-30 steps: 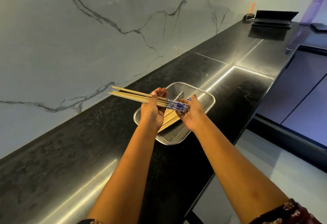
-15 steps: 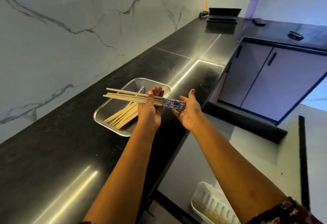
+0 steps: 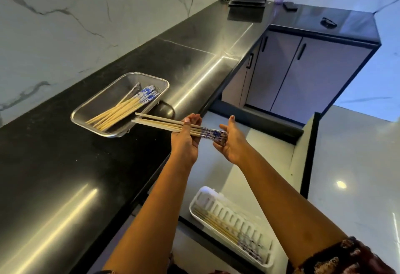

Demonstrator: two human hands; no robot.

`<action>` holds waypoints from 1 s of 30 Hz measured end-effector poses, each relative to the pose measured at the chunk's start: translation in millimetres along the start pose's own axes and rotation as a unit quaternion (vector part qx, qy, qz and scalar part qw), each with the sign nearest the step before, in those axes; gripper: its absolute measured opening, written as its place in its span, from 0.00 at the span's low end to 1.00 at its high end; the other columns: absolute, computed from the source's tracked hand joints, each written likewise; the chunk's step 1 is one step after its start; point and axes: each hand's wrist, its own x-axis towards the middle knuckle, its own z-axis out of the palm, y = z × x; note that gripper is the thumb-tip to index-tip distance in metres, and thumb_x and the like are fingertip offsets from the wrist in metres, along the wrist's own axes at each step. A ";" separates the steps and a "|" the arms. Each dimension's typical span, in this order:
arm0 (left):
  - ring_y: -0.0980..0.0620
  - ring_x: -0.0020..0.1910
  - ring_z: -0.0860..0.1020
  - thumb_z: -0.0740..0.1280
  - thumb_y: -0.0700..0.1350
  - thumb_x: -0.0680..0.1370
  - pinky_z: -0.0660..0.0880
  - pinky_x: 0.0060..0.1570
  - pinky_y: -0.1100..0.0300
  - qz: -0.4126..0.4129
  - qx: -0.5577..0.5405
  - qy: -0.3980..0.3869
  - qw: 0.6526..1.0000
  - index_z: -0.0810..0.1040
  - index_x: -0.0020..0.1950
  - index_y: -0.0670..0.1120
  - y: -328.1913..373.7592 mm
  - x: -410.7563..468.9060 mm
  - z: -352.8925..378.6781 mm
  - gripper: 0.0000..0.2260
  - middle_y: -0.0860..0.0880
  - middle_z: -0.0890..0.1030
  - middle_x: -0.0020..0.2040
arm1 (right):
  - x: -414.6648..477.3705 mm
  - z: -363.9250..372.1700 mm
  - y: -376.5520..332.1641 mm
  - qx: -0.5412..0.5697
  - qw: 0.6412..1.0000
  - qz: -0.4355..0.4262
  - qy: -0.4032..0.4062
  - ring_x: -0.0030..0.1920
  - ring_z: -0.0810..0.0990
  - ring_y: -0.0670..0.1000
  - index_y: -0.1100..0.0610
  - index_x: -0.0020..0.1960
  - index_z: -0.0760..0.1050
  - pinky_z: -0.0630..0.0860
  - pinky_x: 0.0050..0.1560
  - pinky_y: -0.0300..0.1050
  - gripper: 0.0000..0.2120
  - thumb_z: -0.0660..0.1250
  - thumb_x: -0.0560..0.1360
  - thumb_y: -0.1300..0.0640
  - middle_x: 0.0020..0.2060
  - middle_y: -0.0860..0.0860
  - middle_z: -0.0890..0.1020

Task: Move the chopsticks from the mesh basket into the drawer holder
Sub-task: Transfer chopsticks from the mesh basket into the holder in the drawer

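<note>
The left hand [image 3: 185, 141] clamps a bundle of pale bamboo chopsticks with blue-and-white patterned ends [image 3: 173, 125]; the open right hand [image 3: 229, 141] cups those ends. More lie in the rectangular steel mesh basket [image 3: 121, 131] on the glossy black speckled worktop [image 3: 65, 165]. Below sits a white ribbed plastic drawer holder [image 3: 216, 206] with several chopsticks. No legible writing.

Pale wooden chopsticks [image 3: 164, 123] with blue-and-white floral ends; black countertop [image 3: 65, 165].
</note>
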 end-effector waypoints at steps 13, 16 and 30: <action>0.48 0.45 0.81 0.56 0.42 0.82 0.78 0.46 0.56 -0.145 0.106 0.039 0.983 0.77 0.48 0.41 -83.0 -33.8 -43.1 0.12 0.44 0.82 0.46 | -7.7 -55.9 39.7 -0.594 0.787 -0.071 -0.147 0.50 0.81 0.59 0.63 0.58 0.79 0.77 0.56 0.53 0.20 0.63 0.78 0.48 0.51 0.61 0.82; 0.46 0.45 0.83 0.57 0.43 0.81 0.78 0.50 0.51 -0.169 0.128 0.048 0.976 0.79 0.49 0.40 -91.9 -33.9 -49.8 0.12 0.43 0.83 0.47 | -2.8 -62.9 48.7 -0.591 0.787 -0.045 -0.170 0.55 0.81 0.59 0.62 0.64 0.74 0.77 0.58 0.51 0.20 0.65 0.77 0.50 0.58 0.59 0.80; 0.48 0.45 0.83 0.58 0.46 0.80 0.80 0.37 0.55 -0.193 0.123 0.037 0.973 0.80 0.50 0.42 -129.6 -62.0 -80.7 0.12 0.45 0.84 0.45 | 4.6 -89.1 87.2 -0.510 0.822 0.019 -0.253 0.47 0.82 0.54 0.59 0.57 0.72 0.79 0.48 0.42 0.16 0.71 0.72 0.66 0.50 0.61 0.81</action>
